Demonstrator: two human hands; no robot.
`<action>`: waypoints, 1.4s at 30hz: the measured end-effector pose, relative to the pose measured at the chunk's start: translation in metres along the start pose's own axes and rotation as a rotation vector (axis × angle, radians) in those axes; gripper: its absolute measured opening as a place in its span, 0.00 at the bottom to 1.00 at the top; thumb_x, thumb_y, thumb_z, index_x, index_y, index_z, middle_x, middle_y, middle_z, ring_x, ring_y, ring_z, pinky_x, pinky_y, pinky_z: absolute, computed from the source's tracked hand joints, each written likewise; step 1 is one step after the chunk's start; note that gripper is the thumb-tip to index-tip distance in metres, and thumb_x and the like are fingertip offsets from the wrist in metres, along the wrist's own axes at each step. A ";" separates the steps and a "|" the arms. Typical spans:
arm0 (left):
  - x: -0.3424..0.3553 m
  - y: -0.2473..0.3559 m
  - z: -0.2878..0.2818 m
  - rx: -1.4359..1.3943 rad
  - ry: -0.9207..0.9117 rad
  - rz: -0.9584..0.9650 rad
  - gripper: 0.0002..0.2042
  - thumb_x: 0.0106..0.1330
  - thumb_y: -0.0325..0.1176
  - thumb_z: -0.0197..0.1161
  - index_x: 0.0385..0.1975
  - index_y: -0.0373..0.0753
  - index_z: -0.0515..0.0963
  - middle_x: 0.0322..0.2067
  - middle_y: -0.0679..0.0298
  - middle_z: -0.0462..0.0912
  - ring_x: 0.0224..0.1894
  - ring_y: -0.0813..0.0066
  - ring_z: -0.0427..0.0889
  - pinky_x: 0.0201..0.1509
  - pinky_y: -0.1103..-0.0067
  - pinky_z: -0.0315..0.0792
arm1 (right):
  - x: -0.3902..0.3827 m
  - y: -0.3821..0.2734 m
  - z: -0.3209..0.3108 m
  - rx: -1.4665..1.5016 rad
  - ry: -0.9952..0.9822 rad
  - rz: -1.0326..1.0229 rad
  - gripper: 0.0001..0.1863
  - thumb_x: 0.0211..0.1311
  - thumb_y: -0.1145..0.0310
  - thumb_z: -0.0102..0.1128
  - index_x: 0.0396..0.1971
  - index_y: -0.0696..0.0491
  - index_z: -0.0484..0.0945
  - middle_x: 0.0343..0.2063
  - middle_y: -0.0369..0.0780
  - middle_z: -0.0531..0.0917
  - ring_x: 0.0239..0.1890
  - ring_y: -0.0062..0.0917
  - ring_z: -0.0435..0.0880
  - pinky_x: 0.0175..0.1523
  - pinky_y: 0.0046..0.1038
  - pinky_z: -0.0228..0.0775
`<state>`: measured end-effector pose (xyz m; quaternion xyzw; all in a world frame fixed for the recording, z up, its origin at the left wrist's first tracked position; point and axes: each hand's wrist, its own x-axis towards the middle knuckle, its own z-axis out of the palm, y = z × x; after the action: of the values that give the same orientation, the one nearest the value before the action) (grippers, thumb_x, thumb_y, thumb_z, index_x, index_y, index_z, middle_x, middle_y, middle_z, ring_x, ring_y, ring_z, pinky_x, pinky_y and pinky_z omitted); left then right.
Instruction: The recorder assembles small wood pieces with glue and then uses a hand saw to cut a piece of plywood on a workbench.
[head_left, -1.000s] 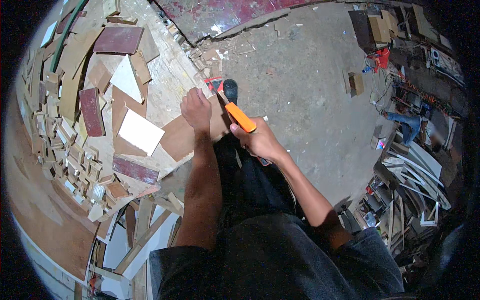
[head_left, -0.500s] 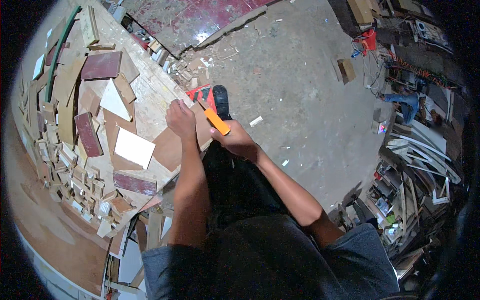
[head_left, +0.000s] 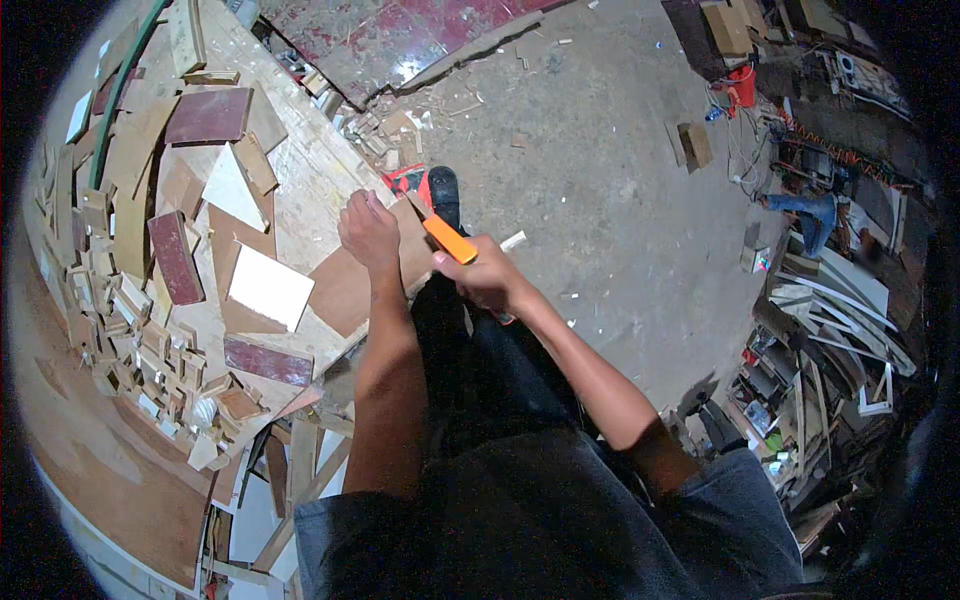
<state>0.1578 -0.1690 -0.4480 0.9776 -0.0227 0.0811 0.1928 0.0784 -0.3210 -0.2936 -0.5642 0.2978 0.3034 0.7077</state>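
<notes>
My right hand point(head_left: 487, 278) is wrapped round the orange handle of a utility knife point(head_left: 450, 242). Its narrow blade points up and to the left, toward the corner of the workbench point(head_left: 290, 100). Just left of the blade, my left hand point(head_left: 370, 235) is closed with its fingers curled; whatever it may hold is hidden. Both hands are over a thin brown board point(head_left: 340, 290) that lies at the bench edge. Beside the board is a white rectangular piece point(head_left: 270, 287), and further left lies a white triangular piece point(head_left: 233, 188).
Dark red blocks point(head_left: 208, 116) and many wood offcuts point(head_left: 150, 350) cover the bench's left side. A red and black object point(head_left: 405, 180) shows past the bench corner, beside my shoe point(head_left: 443, 190). Scraps dot the concrete floor point(head_left: 600, 170). Clutter and white strips point(head_left: 840, 315) line the right.
Both hands have shifted slightly to the right in the picture, the knife moving with my right hand. More of the knife blade shows now. The grips look the same.
</notes>
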 end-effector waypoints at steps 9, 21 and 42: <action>0.002 -0.005 0.002 0.004 0.032 0.040 0.06 0.65 0.34 0.57 0.31 0.39 0.74 0.27 0.59 0.77 0.29 0.56 0.76 0.32 0.64 0.69 | -0.036 -0.007 0.011 -0.277 0.121 -0.259 0.17 0.64 0.62 0.58 0.20 0.59 0.71 0.14 0.34 0.69 0.21 0.17 0.67 0.27 0.26 0.61; 0.005 -0.002 0.009 0.041 0.019 0.019 0.05 0.64 0.35 0.58 0.32 0.41 0.76 0.28 0.61 0.78 0.31 0.59 0.77 0.34 0.65 0.69 | -0.011 0.003 0.013 0.023 0.036 0.027 0.18 0.66 0.60 0.57 0.22 0.59 0.71 0.15 0.31 0.69 0.19 0.16 0.64 0.25 0.25 0.59; -0.002 -0.016 -0.001 0.065 0.028 0.022 0.05 0.64 0.35 0.59 0.32 0.41 0.74 0.28 0.63 0.77 0.30 0.61 0.76 0.33 0.66 0.69 | -0.038 0.002 0.013 -0.202 0.160 0.122 0.19 0.66 0.58 0.58 0.21 0.57 0.71 0.15 0.31 0.70 0.20 0.16 0.67 0.26 0.25 0.61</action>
<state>0.1568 -0.1538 -0.4531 0.9818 -0.0279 0.0977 0.1605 0.0540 -0.3112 -0.2632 -0.6357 0.3551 0.3283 0.6017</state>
